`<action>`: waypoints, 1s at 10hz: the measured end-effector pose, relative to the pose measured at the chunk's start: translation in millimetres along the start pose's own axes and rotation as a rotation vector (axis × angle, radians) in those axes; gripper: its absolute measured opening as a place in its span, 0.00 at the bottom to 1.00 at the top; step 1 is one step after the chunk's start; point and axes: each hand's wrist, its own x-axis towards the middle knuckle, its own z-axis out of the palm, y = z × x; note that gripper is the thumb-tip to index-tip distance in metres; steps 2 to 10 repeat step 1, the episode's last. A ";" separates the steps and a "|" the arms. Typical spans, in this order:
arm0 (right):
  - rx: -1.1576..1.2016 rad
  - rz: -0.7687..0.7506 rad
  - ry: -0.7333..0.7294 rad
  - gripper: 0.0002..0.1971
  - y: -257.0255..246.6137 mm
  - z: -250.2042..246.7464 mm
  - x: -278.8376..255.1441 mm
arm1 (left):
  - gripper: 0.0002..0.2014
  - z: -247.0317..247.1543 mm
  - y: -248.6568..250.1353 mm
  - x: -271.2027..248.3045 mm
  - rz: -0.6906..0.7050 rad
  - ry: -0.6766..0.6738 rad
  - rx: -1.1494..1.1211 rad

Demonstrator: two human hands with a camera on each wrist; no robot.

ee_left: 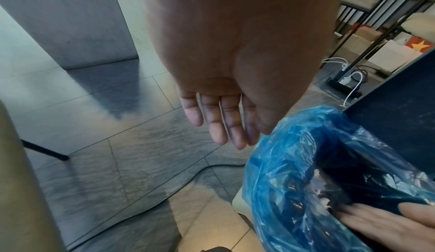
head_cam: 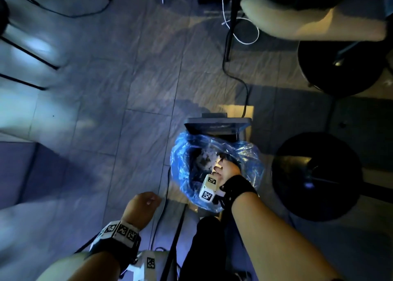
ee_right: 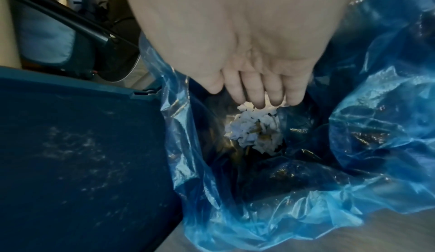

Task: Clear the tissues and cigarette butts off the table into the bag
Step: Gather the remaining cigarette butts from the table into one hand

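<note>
L hand [ee_left: 230, 81]: yours, hangs over the floor just left of the bag, fingers straight & relaxed, nothing in it.
R hand [ee_right: 237, 51]: yours, reaches into the bag mouth, fingers pointing down & close together; white scraps right at the tips, can't tell if you've got hold of any.
Bag [ee_right: 367, 118]: blue plastic, lines a bin, rim spread wide round your R hand.
Tissues [ee_right: 249, 127]: white crumpled pile at the bag bottom, straight below your R fingertips.
Butts [ee_right: 256, 129]: few brownish bits mixed in w/ the tissues.
Lid [head_cam: 214, 126]: dark, flipped up, just beyond your R hand.
Stools [head_cam: 316, 179]: black, round, to the right of your R arm.
</note>
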 end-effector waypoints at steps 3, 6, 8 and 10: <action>0.003 0.032 -0.031 0.22 4.4 -10.3 -16.2 | 0.11 2.1 6.3 1.3 0.001 0.010 -0.035; 0.003 0.032 -0.031 0.22 4.4 -10.3 -16.2 | 0.11 2.1 6.3 1.3 0.001 0.010 -0.035; 0.003 0.032 -0.031 0.22 4.4 -10.3 -16.2 | 0.11 2.1 6.3 1.3 0.001 0.010 -0.035; 0.003 0.032 -0.031 0.22 4.4 -10.3 -16.2 | 0.11 2.1 6.3 1.3 0.001 0.010 -0.035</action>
